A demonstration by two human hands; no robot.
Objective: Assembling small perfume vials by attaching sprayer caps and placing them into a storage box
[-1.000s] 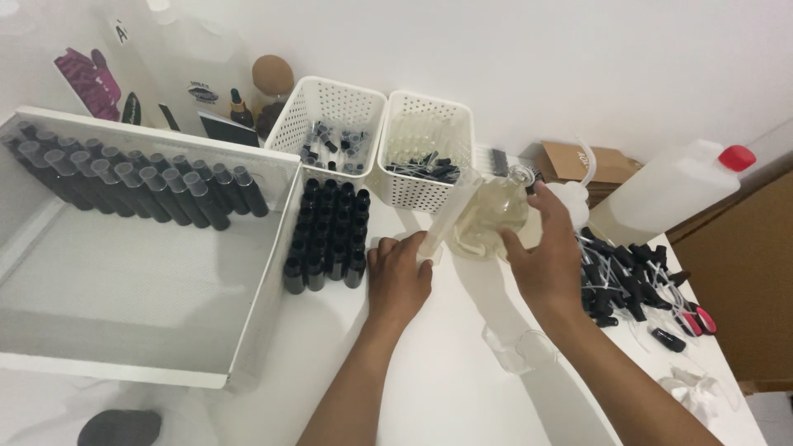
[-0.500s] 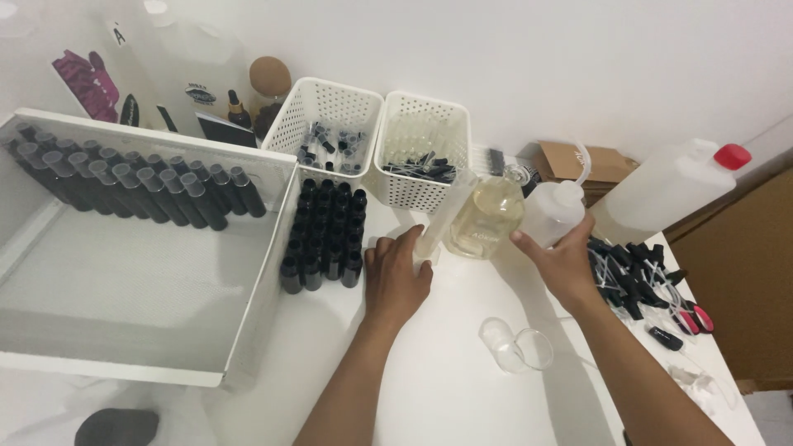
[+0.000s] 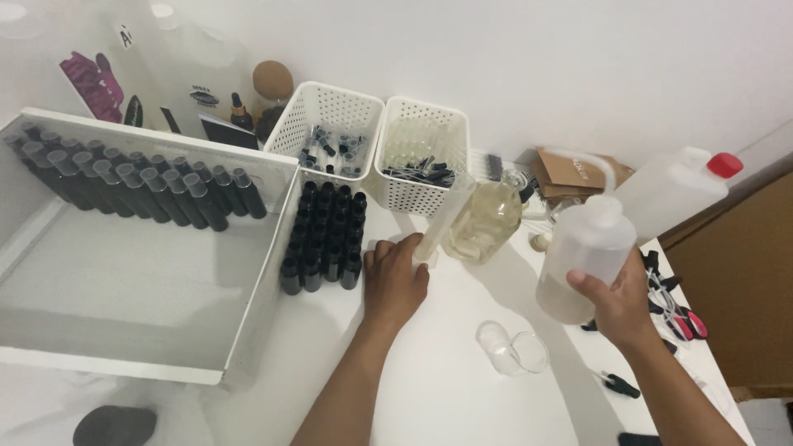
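White table (image 3: 462, 396) ran under everything. At its left sat a big white tray (image 3: 248, 306), a row of dark capped vials (image 3: 140, 186) along its far wall. A large translucent jug with a red cap (image 3: 673, 190) lay tilted at far right. Two white lattice baskets (image 3: 417, 194) stood against the wall, small parts inside. Round glass flask (image 3: 487, 223) of pale yellowish liquid stood just right of the baskets.

Right hand (image 3: 619, 301) was closed around a translucent squeeze wash bottle (image 3: 586, 252), held up off the table, its bent spout arching left. Block of small black bottles (image 3: 326, 239) stood between tray and left hand. Left hand (image 3: 395, 277) rested palm-down on the table, fingers curled about the foot of a tall clear measuring cylinder (image 3: 446, 216), which leaned right towards the flask. Small clear glass beaker (image 3: 508, 348) lay on its side near the front.
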